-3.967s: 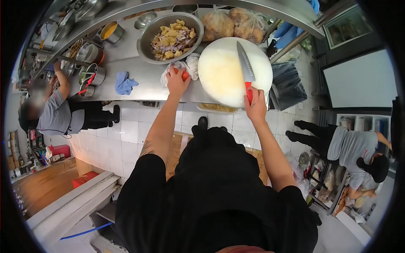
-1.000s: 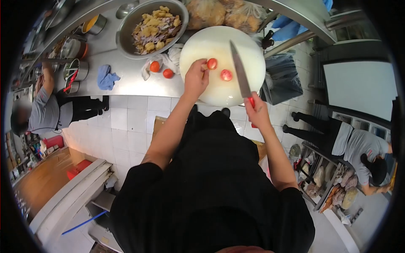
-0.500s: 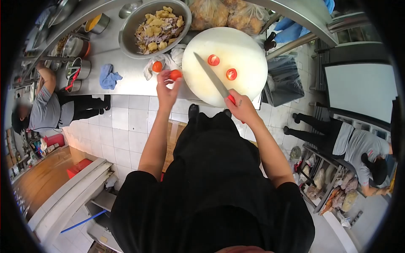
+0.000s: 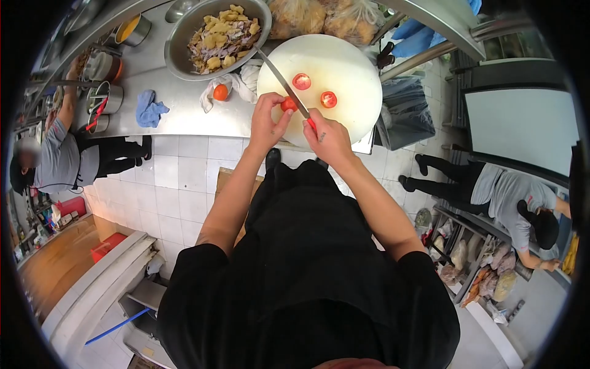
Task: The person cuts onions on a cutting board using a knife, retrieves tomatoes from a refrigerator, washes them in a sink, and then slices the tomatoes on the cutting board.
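Observation:
My left hand [image 4: 269, 125] grips a small red tomato [image 4: 287, 104] on the left part of the round white cutting board [image 4: 350, 58]. My right hand [image 4: 329, 136] is closed round the red handle of a long kitchen knife [image 4: 279, 77], its blade slanting up and left across the board, right beside the tomato. Whether the edge touches the tomato I cannot tell. Two cut tomato halves, one [image 4: 302, 81] and another [image 4: 329, 99], lie cut face up on the board. A whole tomato [image 4: 220, 92] sits on the steel counter by a white cloth [image 4: 243, 90].
Behind the board stand a metal bowl [image 4: 175, 58] of mixed pieces and plastic bags [image 4: 298, 17] of food. A blue cloth [image 4: 149, 109] lies on the counter [image 4: 187, 117], with pots at left. A lined bin [image 4: 405, 111] is at right. One person works on each side.
My left hand has brought the tomato from the board's left edge onto the board. My right hand has moved left with the knife, bringing the blade beside the tomato.

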`<state>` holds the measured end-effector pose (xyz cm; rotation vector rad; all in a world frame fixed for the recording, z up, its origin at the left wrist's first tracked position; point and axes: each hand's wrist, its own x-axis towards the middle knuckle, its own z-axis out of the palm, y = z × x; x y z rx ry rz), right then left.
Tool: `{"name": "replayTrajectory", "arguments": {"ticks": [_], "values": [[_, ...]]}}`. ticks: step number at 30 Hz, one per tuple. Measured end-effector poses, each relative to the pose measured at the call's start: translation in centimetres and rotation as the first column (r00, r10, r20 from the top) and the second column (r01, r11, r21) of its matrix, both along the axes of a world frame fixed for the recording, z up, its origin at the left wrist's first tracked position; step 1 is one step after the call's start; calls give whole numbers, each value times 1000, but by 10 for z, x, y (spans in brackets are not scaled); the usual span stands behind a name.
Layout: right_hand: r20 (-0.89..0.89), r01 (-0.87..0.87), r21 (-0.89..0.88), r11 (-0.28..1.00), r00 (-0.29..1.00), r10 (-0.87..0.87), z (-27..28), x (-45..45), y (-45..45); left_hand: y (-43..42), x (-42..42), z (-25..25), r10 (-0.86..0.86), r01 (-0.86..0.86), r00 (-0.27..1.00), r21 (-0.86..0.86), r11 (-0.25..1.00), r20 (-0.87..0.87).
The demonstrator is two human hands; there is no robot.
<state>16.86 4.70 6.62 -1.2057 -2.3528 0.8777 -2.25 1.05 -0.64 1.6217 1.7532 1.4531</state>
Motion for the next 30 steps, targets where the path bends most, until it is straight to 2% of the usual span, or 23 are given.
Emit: {"name": "replayTrajectory", "arguments": {"ticks": [9,13,15,16,18,19,20,21,22,24,25,26,27,28,29,30], "values": [[32,-5,30,1000,999,4,-7,-6,-3,3,2,-1,23,-24,999,16,1000,45],[46,6,26,1000,999,-7,-7,6,-13,4,3,-5,41,-41,999,2,999,10],[278,-20,-52,998,960,34,-8,31,-27,4,3,-3,83,-83,997,-29,996,1],[277,-20,-51,999,960,33,-6,46,-32,5,3,-3,83,-83,997,-28,996,1],[224,-41,-197,979,971,86,-2,79,-35,5,0,-6,139,-137,990,-120,983,8],[171,-12,-341,940,982,75,6,89,-26,8,0,-3,149,-147,989,-124,981,6],[118,9,-484,875,991,55,19,96,-21,13,1,3,169,-137,963,-162,977,210],[105,105,-644,758,993,-48,28,95,-16,17,-3,5,192,-123,896,-192,974,401],[37,117,-674,730,992,-125,25,93,-13,17,-16,-2,202,-133,898,-196,972,390],[-28,153,-723,674,968,-250,10,86,-7,15,-54,-34,382,-392,863,-40,919,330],[-32,150,-722,676,968,-249,3,82,-6,12,-83,-52,482,-484,875,31,875,44],[-61,123,-537,835,981,-183,-3,76,-8,7,-112,-66,559,-545,795,125,829,-236],[-69,88,-323,942,991,-116,-7,71,-11,5,-126,-71,554,-541,798,123,832,-236],[-65,95,-326,941,990,-123,-5,65,-12,3,-136,-74,504,-525,759,69,848,-412],[-30,34,-376,926,998,-49,-1,57,-13,-1,-143,-78,425,-512,700,11,859,-573],[-1,-22,-426,904,1000,24,0,52,-13,-6,-153,-85,414,-500,707,7,866,-573]]}}
